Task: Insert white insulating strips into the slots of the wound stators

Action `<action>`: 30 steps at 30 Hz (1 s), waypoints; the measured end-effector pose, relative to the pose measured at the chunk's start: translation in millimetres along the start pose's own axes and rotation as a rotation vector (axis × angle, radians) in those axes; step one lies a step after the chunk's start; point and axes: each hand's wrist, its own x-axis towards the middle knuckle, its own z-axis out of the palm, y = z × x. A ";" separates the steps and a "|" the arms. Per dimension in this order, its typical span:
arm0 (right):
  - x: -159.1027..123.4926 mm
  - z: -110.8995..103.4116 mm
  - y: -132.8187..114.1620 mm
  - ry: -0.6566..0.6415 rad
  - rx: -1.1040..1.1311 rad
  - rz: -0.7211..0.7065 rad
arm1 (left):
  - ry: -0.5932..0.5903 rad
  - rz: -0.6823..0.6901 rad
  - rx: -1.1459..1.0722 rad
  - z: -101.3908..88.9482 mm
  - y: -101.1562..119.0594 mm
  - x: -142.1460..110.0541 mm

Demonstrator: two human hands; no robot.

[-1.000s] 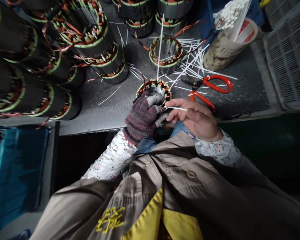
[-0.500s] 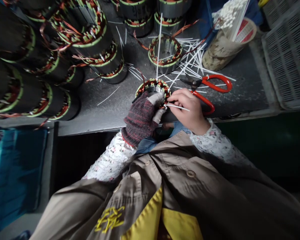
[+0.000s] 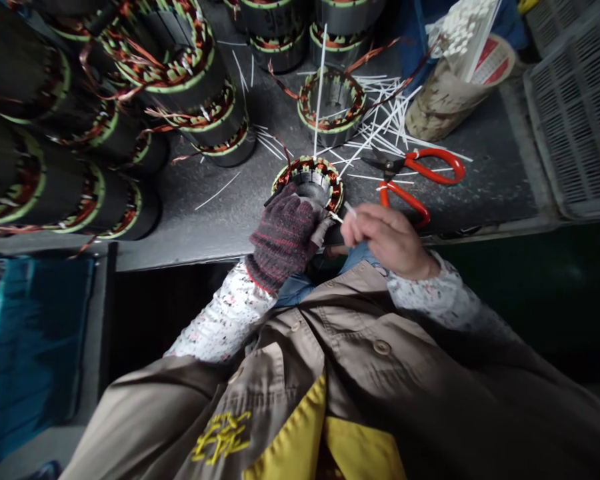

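Note:
A small motor stator (image 3: 310,175) with copper windings and a green rim stands at the near edge of the dark bench (image 3: 480,180). My left hand (image 3: 285,233), in a dark knitted glove, grips the stator's near side. Just right of it, my bare right hand (image 3: 383,237) is closed in a pinch on a thin white strip (image 3: 341,212), whose tip meets the stator's near rim. Only a short piece of the strip shows beyond my fingers.
Many larger stators (image 3: 180,60) are stacked at the left and back. Another stator (image 3: 333,100) stands behind, with a white strip upright in it. Loose white strips (image 3: 380,127), red-handled scissors (image 3: 420,177), a cup of strips (image 3: 455,73) and a grey plastic crate (image 3: 575,113) lie to the right.
My right hand went forward to the stator's rim with the white strip, then drew back toward me; less of the strip shows now. The gloved left hand stayed on the stator.

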 end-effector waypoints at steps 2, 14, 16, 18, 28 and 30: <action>-7.3 -3.4 -6.4 0.043 0.093 0.080 | 0.003 -0.017 -0.050 -1.0 0.3 1.4; 53.8 27.8 -4.3 0.238 -0.107 -0.026 | -0.069 0.063 -0.195 -6.0 -9.0 7.5; 34.3 2.5 -2.6 0.290 -0.405 -0.100 | -0.021 0.069 -0.260 -9.3 -8.7 7.0; 17.0 -34.0 1.0 0.281 -0.767 -0.106 | 0.036 0.053 -0.306 -11.1 -5.0 6.7; 42.2 -107.0 -0.9 -0.150 -1.638 0.372 | -0.195 0.077 0.150 -7.0 3.0 11.6; 40.6 -98.2 -4.3 -0.127 -1.637 0.366 | -0.160 0.111 0.133 -9.0 -3.3 8.4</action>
